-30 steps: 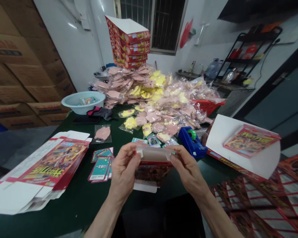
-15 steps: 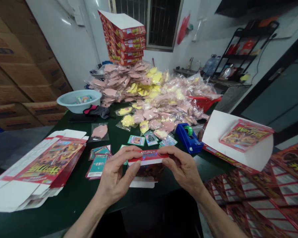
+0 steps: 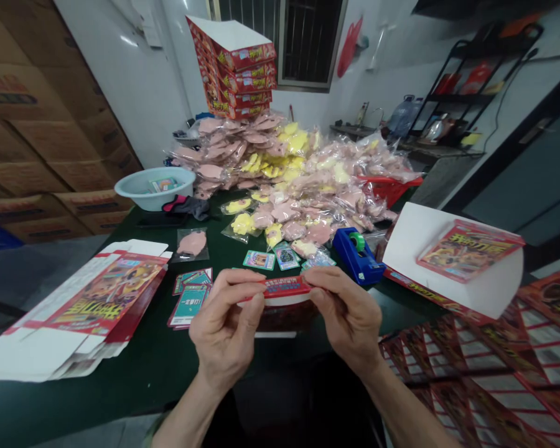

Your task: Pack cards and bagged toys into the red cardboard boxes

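Note:
Between both hands, above the table's near edge, is a red printed cardboard box (image 3: 287, 286) with a white flap edge below its red strip. My left hand (image 3: 228, 323) pinches its left end between thumb and fingers. At the right end, my right hand (image 3: 345, 314) grips it the same way. The box's lower part is dark and partly hidden. Just beyond it lie picture cards (image 3: 260, 260). To the left sits a pile of green-backed cards (image 3: 189, 305). A blue tape dispenser (image 3: 358, 258) with green tape stands beyond my right hand.
Flattened printed cartons (image 3: 107, 298) lie at left. Bagged pink and yellow pieces (image 3: 284, 168) are heaped at the back, below stacked red boxes (image 3: 236, 68). A pale blue basin (image 3: 156, 193) stands back left. At right, an open white-lined carton (image 3: 406, 249) holds a red box (image 3: 469, 249).
The box has tilted in my hands, so its red strip faces me more and the white flap below shows less. The whole view has shifted slightly.

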`<state>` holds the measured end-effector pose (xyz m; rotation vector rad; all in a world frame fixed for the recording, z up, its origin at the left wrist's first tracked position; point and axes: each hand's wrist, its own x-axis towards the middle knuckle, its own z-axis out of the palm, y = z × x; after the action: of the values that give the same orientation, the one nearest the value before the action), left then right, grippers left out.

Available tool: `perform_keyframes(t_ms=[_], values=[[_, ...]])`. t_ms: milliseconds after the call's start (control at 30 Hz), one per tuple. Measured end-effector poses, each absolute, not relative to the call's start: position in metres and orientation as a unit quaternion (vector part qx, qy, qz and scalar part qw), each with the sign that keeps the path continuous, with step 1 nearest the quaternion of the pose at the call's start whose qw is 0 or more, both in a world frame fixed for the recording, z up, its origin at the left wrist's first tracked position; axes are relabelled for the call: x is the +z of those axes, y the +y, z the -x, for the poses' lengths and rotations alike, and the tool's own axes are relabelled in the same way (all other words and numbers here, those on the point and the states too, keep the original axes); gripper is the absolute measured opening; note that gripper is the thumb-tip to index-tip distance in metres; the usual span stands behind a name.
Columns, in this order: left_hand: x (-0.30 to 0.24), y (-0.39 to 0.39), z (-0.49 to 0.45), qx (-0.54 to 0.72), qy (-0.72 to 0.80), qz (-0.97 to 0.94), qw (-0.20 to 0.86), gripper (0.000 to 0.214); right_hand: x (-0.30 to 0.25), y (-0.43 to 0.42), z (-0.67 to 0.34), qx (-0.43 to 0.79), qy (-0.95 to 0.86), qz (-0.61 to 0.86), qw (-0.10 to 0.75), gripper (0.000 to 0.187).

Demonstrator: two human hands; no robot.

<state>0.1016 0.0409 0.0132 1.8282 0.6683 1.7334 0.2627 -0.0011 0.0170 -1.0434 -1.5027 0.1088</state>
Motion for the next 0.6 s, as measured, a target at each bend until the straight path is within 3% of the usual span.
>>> perform_keyframes(t_ms=[100,267,433,600], values=[[0.02,0.052,-0.089,0.596,0.251,-0.729,0.224,0.013,0.011,0.013,-0.263,0.05,-0.664,0.433,0.608,0.014],[0.039,0.053,-0.068,0.451,0.246,-0.815,0.267,0.01,0.017,0.011,-0.272,0.055,-0.723,0.422,0.544,0.01],[0.036,0.04,-0.071,0.499,0.25,-0.796,0.233,0.016,0.033,0.009,-0.284,0.098,-0.754,0.413,0.501,0.009],[0.022,0.037,-0.076,0.544,0.227,-0.794,0.146,0.025,0.028,0.018,-0.285,0.056,-0.772,0.363,0.519,0.007]])
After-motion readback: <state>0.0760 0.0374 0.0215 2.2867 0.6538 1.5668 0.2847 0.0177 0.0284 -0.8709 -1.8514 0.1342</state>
